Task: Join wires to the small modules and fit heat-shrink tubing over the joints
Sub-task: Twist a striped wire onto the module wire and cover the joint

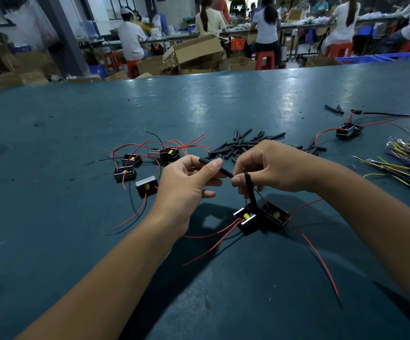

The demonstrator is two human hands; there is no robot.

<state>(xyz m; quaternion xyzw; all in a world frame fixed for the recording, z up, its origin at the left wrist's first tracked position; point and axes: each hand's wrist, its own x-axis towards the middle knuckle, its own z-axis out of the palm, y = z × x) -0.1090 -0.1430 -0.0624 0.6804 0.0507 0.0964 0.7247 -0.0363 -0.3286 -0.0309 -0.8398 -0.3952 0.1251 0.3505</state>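
My left hand (186, 185) pinches a black heat-shrink tube (215, 168); my right hand (270, 168) pinches red wire ends above two joined modules (260, 217) mid-bench (51, 241), toward its near edge

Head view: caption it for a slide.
Left hand slides heat-shrink tube toward wire pinched by right hand above paired modules.

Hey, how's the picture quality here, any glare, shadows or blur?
Head view: glare streaks the far green table; the left hand and right hand cast dark shadows around the paired modules; wide-angle bending curves the table edge; background workers look soft.
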